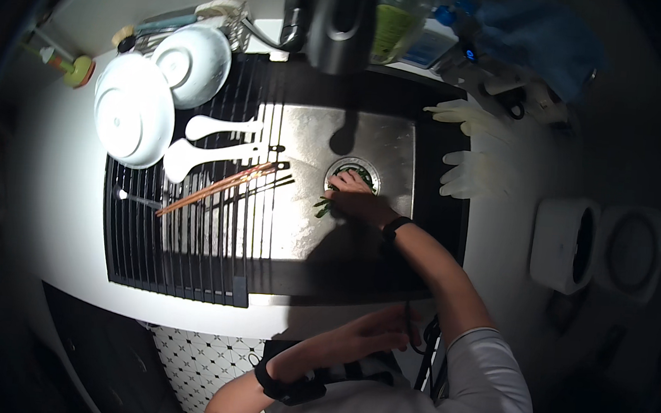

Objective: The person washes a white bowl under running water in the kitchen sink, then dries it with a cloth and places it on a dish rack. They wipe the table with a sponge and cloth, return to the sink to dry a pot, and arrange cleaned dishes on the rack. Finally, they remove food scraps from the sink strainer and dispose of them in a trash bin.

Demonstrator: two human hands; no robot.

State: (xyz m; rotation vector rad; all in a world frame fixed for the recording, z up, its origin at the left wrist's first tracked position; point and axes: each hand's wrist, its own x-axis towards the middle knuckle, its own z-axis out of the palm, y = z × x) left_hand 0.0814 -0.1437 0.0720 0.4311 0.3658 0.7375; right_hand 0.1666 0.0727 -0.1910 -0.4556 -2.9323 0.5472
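Note:
My right hand (351,186) reaches down to the round drain (377,178) of the steel sink (300,227). Its fingers are curled over dark green leafy scraps (323,207), some of which stick out below the hand onto the sink floor. The palm hides part of the drain strainer. My left hand (376,331) hangs in shadow near my body, in front of the counter edge, with its fingers apart. A black cable (410,323) crosses at its fingertips; I see no object in its palm.
A black roll-up rack (174,273) covers the sink's left side. On it lie upturned white bowls (192,73), a white ladle (206,156), a white spoon (220,128) and wooden chopsticks (215,189). Pale gloves (461,173) rest at the right rim. The faucet (341,38) overhangs the back.

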